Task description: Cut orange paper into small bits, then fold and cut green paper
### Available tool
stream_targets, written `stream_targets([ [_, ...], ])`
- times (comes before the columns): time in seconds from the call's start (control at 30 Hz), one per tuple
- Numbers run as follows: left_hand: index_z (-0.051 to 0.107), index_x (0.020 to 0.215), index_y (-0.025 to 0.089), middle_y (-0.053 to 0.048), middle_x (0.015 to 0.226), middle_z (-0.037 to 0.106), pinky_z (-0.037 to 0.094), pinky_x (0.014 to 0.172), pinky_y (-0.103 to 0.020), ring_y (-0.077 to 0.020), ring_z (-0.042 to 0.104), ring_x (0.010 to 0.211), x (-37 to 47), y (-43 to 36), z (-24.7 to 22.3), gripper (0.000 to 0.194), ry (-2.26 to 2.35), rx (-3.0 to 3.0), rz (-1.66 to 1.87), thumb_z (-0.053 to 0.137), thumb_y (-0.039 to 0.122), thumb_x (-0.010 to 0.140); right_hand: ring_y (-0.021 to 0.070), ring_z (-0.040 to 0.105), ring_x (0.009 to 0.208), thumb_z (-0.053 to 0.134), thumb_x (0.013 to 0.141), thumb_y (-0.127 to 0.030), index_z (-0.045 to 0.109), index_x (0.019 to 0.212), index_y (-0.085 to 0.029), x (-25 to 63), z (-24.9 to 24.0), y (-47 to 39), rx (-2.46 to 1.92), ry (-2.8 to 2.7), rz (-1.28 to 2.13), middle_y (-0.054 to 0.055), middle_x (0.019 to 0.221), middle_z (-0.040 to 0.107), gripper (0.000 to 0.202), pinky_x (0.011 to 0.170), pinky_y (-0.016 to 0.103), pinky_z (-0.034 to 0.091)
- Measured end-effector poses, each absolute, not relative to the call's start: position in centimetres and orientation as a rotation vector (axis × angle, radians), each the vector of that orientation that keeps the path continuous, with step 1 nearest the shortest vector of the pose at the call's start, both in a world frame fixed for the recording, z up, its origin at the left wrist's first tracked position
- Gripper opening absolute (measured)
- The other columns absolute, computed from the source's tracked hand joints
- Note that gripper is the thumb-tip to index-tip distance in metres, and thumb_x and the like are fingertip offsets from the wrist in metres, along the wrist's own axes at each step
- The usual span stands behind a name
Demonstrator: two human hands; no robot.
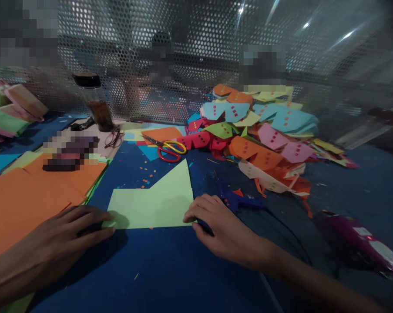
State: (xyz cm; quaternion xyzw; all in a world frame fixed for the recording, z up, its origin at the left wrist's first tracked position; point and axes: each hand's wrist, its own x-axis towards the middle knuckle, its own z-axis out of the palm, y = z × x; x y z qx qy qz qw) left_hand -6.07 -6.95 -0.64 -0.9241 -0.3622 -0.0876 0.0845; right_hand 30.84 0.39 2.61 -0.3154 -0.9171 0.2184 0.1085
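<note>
A pale green sheet of paper (pixel 153 211) lies flat on the blue tabletop (pixel 163 269), between the 2 hands, its upper right part rising into 1 tall point and its lower edge running nearly straight. The left hand (pixel 75 230) is at the lower left corner, fingers stretched forward and slightly bent with the tips over the paper, the thumb set just below them; I cannot tell whether they pinch it. The right hand (pixel 219 224) is at the opposite edge — fingers curled, index fingertip at the lower right corner, thumb narrowly apart beneath — and whether it grips the paper is also unclear.

Beyond the sheet, scissors with 1 red and 1 yellow handle (pixel 172 152) lie with their blades pointing up and left, and small paper squares (pixel 147 179) are scattered nearer the sheet. A blue glue gun (pixel 246 202) with a dark cord rests just past the right hand, in front of a heap of folded paper shapes (pixel 273 150) in orange, pink, red and light blue, many marked with small squares.

Orange paper (pixel 29 195) lies stacked beside the left hand. Farther back stand a dark-lidded bottle of brown liquid (pixel 100 111) and, next to it, eyeglasses (pixel 113 138).
</note>
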Motion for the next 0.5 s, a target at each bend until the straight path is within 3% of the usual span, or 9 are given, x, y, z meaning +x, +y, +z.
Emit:
stream_targets([
  [0.17,0.062,0.122,0.035,-0.002,0.122,0.066,0.055,0.082,-0.04,-0.0245,0.061,0.107,-6.4,-7.4,-0.6,0.042,-1.179,-2.78,-0.296,0.046,0.014,0.089,0.0195,0.049,0.097,0.049,0.084,-0.006,0.061,0.098,-0.021,30.8,2.7,0.4,-0.924,-2.698,0.636,0.004,0.102,0.062,0.023,0.085,0.035,0.033],
  [0.5,0.064,0.116,0.032,0.001,0.12,0.066,0.053,0.086,-0.036,-0.0216,0.061,0.108,-5.7,-8.4,-0.1,0.04,-1.351,-2.719,-0.467,0.042,0.01,0.09,0.0189,0.049,0.097,0.051,0.084,-0.005,0.061,0.098,-0.021,30.9,2.5,0.4,-0.919,-2.701,0.637,0.003,0.102,0.062,0.024,0.085,0.035,0.033],
])
